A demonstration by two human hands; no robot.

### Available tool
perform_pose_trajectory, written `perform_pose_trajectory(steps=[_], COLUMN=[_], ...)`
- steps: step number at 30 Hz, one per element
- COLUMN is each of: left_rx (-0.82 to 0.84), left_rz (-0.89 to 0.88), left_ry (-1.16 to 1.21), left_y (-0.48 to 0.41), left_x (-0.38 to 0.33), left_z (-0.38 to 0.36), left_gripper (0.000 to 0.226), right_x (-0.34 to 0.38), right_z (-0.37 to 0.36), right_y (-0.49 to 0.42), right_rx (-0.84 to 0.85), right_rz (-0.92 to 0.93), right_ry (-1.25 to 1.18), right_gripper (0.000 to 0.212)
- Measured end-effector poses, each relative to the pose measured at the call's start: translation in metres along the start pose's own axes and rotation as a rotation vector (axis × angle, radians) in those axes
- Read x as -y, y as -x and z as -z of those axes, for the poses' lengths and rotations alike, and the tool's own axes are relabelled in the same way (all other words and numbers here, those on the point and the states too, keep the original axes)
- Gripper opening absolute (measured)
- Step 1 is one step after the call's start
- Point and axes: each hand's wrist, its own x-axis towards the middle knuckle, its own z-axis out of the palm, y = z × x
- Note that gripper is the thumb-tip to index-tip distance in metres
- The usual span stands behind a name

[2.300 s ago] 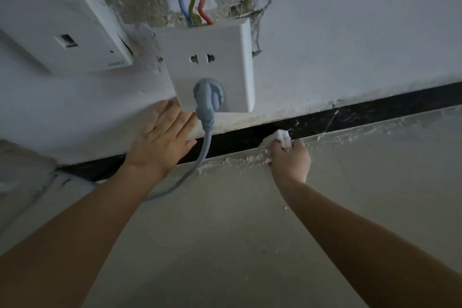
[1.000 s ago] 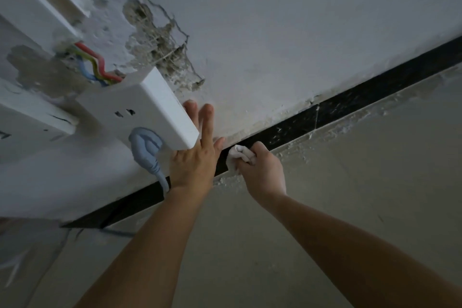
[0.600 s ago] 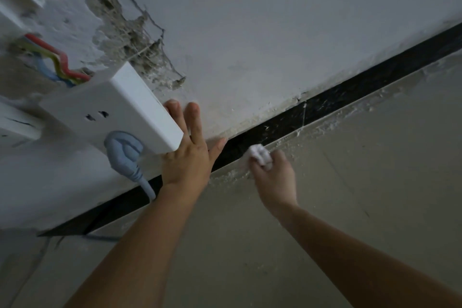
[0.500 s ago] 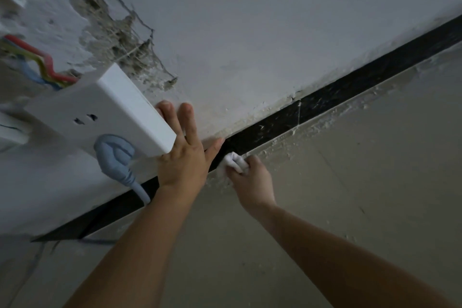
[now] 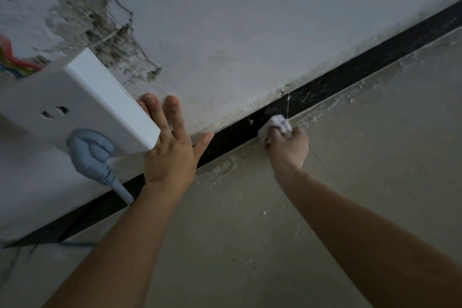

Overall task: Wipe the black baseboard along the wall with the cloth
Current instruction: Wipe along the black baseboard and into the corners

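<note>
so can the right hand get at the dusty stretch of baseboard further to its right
Probably yes. The right hand grips the cloth against the baseboard, and the black strip runs on uncovered to its right, with only dust on it. The socket and grey plug sit to the left.

- where's room along the baseboard [image 5: 362, 70] for the right hand [image 5: 287, 146] and its cloth [image 5: 278, 122]?
- rightward it's open. leftward the left hand [image 5: 172, 155] on the wall [image 5: 250, 20], the socket box [image 5: 82, 105] and its grey cord [image 5: 122, 192] across the strip block it.
</note>
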Motion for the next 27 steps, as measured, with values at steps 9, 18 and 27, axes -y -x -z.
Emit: perform_pose_trajectory(steps=[9,18,27], left_rx=[0.01,-0.003,-0.042], left_rz=[0.011,0.002,0.002], left_ry=[0.029,0.03,0.022], left_y=[-0.001,-0.002,0.002], left_x=[-0.001,-0.002,-0.002], left_z=[-0.002,-0.001,-0.002], left_gripper=[0.116,0.114,0.108], right_x=[-0.006,0.011,0.021], right_z=[0.005,0.018,0.037], right_y=[0.04,0.013,-0.007], right_rx=[0.346,0.283,0.019], right_rz=[0.289,0.458,0.257], right_ry=[0.258,0.308,0.224], right_gripper=[0.019,0.018,0.013])
